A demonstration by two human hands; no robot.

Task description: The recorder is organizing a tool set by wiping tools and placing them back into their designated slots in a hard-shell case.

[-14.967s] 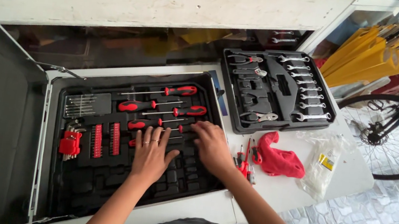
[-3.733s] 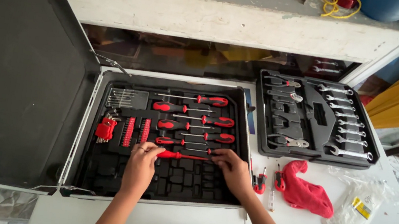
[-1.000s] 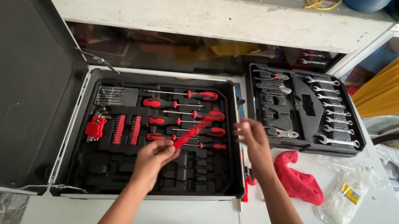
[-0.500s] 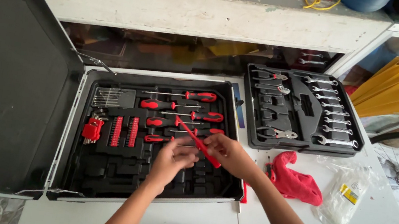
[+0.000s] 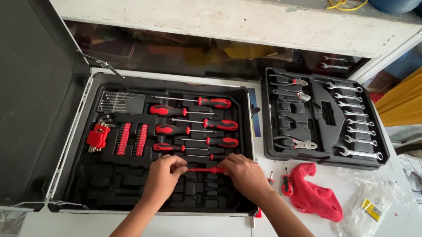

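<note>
On the white table [image 5: 316,232], open tool case [image 5: 155,204] with black moulded tray; lid [image 5: 13,79] standing open at left.

Item in hand: red screwdriver [image 5: 205,170], lying roughly level across the lower middle of the tray, just below the rows of stored drivers. Left hand [image 5: 163,175]: fingertips pinched on the left end of the screwdriver. Right hand [image 5: 244,175]: fingers closed over the right end, knuckles up. Both hands rest over the tray.

Stored in tray: red-and-black screwdrivers [image 5: 188,122] in rows, handles alternating; two strips of red bits [image 5: 131,139]; red holder of hex keys [image 5: 97,135]; small set of thin steel rods [image 5: 117,102] at upper left.

Right of the case, apart from it: second black tray [image 5: 321,120] with spanners [image 5: 356,122] in a column and pliers [image 5: 295,143].

Loose on the table: red cloth [image 5: 315,196], just beside it small red-handled drivers [image 5: 284,181], clear plastic bag [image 5: 374,213] further right.
</note>
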